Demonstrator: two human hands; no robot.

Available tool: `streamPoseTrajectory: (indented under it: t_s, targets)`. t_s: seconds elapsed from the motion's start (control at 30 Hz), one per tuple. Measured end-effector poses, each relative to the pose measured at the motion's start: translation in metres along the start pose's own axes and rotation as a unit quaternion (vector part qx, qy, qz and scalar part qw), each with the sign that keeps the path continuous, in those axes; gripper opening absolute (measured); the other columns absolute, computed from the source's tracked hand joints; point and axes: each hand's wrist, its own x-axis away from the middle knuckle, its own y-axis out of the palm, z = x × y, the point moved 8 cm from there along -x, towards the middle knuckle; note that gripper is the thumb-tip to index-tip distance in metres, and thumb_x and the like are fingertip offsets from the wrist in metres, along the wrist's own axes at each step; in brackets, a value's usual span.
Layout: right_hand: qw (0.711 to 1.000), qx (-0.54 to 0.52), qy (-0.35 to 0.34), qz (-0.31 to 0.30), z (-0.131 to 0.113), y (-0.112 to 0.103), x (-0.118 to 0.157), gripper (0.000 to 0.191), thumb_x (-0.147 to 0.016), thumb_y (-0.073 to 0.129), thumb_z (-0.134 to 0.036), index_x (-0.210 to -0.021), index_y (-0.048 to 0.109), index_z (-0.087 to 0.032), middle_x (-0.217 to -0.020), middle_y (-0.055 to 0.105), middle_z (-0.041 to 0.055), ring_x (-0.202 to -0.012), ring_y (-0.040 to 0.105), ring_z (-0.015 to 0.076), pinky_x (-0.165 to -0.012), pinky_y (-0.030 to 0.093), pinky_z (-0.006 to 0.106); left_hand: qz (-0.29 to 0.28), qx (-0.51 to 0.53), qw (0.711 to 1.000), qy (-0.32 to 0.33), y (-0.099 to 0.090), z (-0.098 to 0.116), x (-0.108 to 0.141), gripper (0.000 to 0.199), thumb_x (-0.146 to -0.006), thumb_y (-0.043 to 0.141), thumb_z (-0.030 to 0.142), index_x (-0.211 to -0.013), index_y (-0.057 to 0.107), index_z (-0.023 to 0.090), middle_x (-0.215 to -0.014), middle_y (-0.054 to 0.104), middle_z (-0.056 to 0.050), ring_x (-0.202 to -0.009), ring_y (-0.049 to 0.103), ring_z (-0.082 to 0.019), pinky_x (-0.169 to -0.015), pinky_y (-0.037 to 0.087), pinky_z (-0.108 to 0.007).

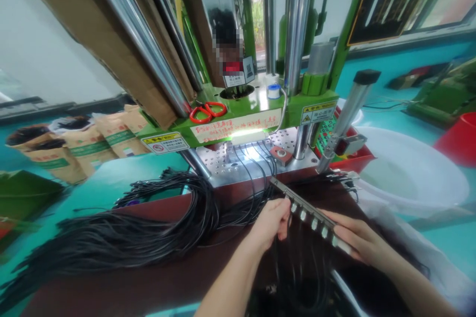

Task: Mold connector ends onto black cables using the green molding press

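Observation:
A long metal bar slants across in front of me, with several pale plug-like pieces set along its near side. Dark cables hang down beneath these pieces. My right hand is closed around the bar's near right end. Toward its far left part, my left hand pinches at the first piece or its cable; the fingertips hide exactly which. A thick bundle of black cables lies to the left on the brown table. Thin black cables run from the lit mould toward my hands.
Ahead stands a green press with steel columns. Red-handled scissors and a tape roll lie on its plate. A red bin and a white tub are right; paper sacks are left.

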Motion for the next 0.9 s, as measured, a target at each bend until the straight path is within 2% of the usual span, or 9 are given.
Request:
streamPoseTrajectory:
  t_s: [0.23, 0.37, 0.47, 0.53, 0.63, 0.73, 0.8, 0.87, 0.9]
  targets:
    - [0.997, 0.067, -0.034, -0.013, -0.011, 0.002, -0.001, 0.053, -0.074, 0.058, -0.042, -0.122, 0.053, -0.023, -0.076, 0.067, 0.0083, -0.069, 0.061, 0.0263, -0.056, 0.052, 0.033, -0.005, -0.023, 0.999, -0.043, -0.008, 0.001, 0.004, 0.048, -0.069, 0.052, 0.059, -0.052, 0.031, 0.019, -0.036, 0.027, 0.010, -0.028, 0.018, -0.001, -0.030, 0.012, -0.017]
    - [0.997, 0.075, -0.020, -0.022, -0.008, 0.003, -0.003, 0.052, -0.073, 0.058, -0.042, -0.123, 0.053, -0.026, -0.072, 0.067, 0.0064, -0.063, 0.061, 0.0252, -0.050, 0.050, 0.031, -0.010, -0.030, 0.999, -0.043, -0.011, -0.001, 0.002, 0.048, -0.068, 0.052, 0.059, -0.052, 0.030, 0.020, -0.035, 0.028, 0.010, -0.028, 0.018, -0.002, -0.030, 0.012, -0.017]
    - [0.998, 0.056, -0.015, -0.005, -0.002, 0.001, -0.003, 0.054, -0.074, 0.056, -0.047, -0.123, 0.053, -0.022, -0.080, 0.066, 0.0080, -0.053, 0.056, 0.0187, -0.041, 0.044, 0.027, -0.006, -0.024, 0.999, -0.040, -0.010, -0.002, -0.004, 0.046, -0.070, 0.050, 0.059, -0.055, 0.033, 0.019, -0.036, 0.027, 0.010, -0.029, 0.020, -0.002, -0.031, 0.015, -0.016]
    - [0.999, 0.034, -0.008, 0.021, 0.002, -0.002, -0.002, 0.059, -0.075, 0.054, -0.051, -0.123, 0.052, -0.018, -0.077, 0.065, 0.0083, -0.043, 0.047, 0.0116, -0.035, 0.034, 0.022, 0.004, -0.037, 0.999, -0.018, -0.011, 0.001, -0.004, 0.043, -0.073, 0.045, 0.059, -0.062, 0.041, 0.018, -0.041, 0.033, 0.009, -0.031, 0.027, -0.003, -0.031, 0.020, -0.015]
    - [0.996, -0.012, 0.017, 0.091, 0.009, -0.013, 0.000, 0.058, -0.075, 0.053, -0.056, -0.119, 0.052, -0.018, -0.070, 0.061, 0.0043, -0.042, 0.039, 0.0072, -0.035, 0.023, 0.017, 0.023, -0.093, 0.995, 0.027, -0.012, 0.010, 0.008, 0.040, -0.077, 0.042, 0.055, -0.093, 0.048, 0.018, -0.061, 0.047, 0.005, -0.036, 0.039, -0.005, -0.031, 0.029, -0.016]
    - [0.992, -0.034, 0.015, 0.121, 0.011, -0.020, -0.005, 0.049, -0.076, 0.053, -0.052, -0.113, 0.052, -0.020, -0.077, 0.060, 0.0033, -0.054, 0.048, 0.0103, -0.040, 0.029, 0.017, 0.054, -0.177, 0.978, 0.093, -0.017, 0.029, 0.032, 0.040, -0.078, 0.049, 0.043, -0.112, 0.043, 0.022, -0.081, 0.050, 0.000, -0.049, 0.049, -0.006, -0.040, 0.040, -0.018]
    - [0.994, 0.016, 0.000, 0.106, 0.008, -0.020, -0.011, 0.042, -0.079, 0.050, -0.047, -0.112, 0.050, -0.021, -0.081, 0.061, 0.0040, -0.060, 0.052, 0.0128, -0.044, 0.034, 0.020, 0.085, -0.202, 0.966, 0.139, -0.027, 0.045, 0.046, 0.036, -0.077, 0.051, 0.037, -0.110, 0.047, 0.023, -0.086, 0.050, -0.002, -0.059, 0.051, -0.008, -0.045, 0.043, -0.018]
    - [0.980, 0.173, -0.020, 0.092, 0.001, -0.021, -0.015, 0.034, -0.083, 0.043, -0.042, -0.108, 0.049, -0.021, -0.073, 0.061, 0.0029, -0.054, 0.053, 0.0139, -0.044, 0.035, 0.022, 0.122, -0.179, 0.962, 0.164, -0.044, 0.058, 0.051, 0.030, -0.077, 0.051, 0.036, -0.104, 0.050, 0.022, -0.082, 0.050, -0.001, -0.062, 0.051, -0.010, -0.044, 0.041, -0.018]
    - [0.960, 0.262, -0.031, 0.091, -0.004, -0.021, -0.016, 0.029, -0.084, 0.040, -0.040, -0.104, 0.050, -0.020, -0.066, 0.059, 0.0021, -0.049, 0.052, 0.0145, -0.043, 0.034, 0.023, 0.145, -0.153, 0.962, 0.171, -0.056, 0.063, 0.049, 0.028, -0.077, 0.051, 0.036, -0.101, 0.050, 0.021, -0.080, 0.050, -0.001, -0.062, 0.052, -0.010, -0.044, 0.041, -0.018]
